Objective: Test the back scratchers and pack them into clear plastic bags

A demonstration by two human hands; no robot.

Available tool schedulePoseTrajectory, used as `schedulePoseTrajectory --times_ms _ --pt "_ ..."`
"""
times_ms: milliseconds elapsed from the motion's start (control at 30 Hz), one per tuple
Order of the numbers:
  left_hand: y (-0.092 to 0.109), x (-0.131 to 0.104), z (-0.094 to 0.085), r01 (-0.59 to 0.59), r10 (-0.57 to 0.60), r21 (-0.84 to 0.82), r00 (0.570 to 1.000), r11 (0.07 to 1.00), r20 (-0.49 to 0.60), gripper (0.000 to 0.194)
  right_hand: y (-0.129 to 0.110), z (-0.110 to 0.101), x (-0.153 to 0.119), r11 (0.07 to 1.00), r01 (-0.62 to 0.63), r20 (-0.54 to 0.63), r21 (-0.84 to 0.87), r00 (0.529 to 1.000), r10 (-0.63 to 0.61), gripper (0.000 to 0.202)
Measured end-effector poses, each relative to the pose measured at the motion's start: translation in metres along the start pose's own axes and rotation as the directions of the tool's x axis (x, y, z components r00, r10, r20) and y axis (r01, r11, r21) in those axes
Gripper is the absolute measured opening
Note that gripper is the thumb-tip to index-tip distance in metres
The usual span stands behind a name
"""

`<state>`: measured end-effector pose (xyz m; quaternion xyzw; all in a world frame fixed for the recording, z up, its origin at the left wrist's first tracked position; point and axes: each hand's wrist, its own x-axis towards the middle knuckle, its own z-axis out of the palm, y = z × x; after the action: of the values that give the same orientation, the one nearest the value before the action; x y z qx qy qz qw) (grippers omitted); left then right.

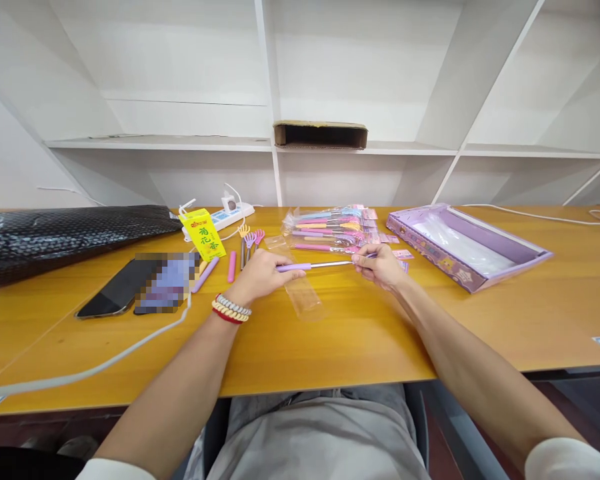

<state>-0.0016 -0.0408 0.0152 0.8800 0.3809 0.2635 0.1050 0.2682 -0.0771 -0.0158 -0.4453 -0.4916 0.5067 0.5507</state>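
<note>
My left hand (264, 272) is closed round the purple handle of a stick with a metal rod (330, 264). At the rod's far end, my right hand (377, 265) pinches the tip, which the fingers mostly hide. Below the stick, a clear plastic sleeve (305, 300) lies on the wooden table. Behind my hands is a pile of wrapped, coloured sticks (325, 230). Several small claw-shaped heads (250, 239) on dark rods lie left of it, beside a pink handle (232, 267) and a purple handle (205, 275).
An open purple box (465, 277) holding clear plastic is at the right. Leftward are a yellow carton (203, 235), a white power strip (234, 217), a black phone (123, 288), a white cable (105, 365) and a black wrapped bundle (75, 237). White shelves stand behind.
</note>
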Motion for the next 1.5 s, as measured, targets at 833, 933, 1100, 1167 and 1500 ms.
schedulePoseTrajectory --times_ms 833,933,1100,1167,1500 --pt "-0.005 0.002 0.013 -0.028 -0.005 0.348 0.996 0.937 0.094 0.053 -0.008 -0.019 0.002 0.968 0.043 0.193 -0.246 0.981 0.006 0.027" --pt "-0.007 0.002 0.017 -0.038 -0.023 0.433 0.991 0.901 0.134 0.057 -0.006 -0.012 -0.001 0.928 0.054 0.247 -0.37 0.968 0.042 0.029" --pt "-0.004 0.003 0.022 0.054 -0.155 0.603 0.981 0.796 0.118 0.04 0.002 0.002 -0.005 0.869 0.077 0.184 -0.489 0.983 0.017 0.03" --pt "-0.001 0.003 0.018 0.096 -0.195 0.632 0.977 0.769 0.088 0.028 0.002 0.008 -0.008 0.875 0.077 0.149 -0.477 0.989 -0.006 0.03" --pt "0.027 0.002 0.004 0.185 -0.255 0.659 0.967 0.729 0.011 0.025 -0.013 0.03 -0.023 0.881 0.143 0.088 -0.45 0.989 -0.115 0.032"
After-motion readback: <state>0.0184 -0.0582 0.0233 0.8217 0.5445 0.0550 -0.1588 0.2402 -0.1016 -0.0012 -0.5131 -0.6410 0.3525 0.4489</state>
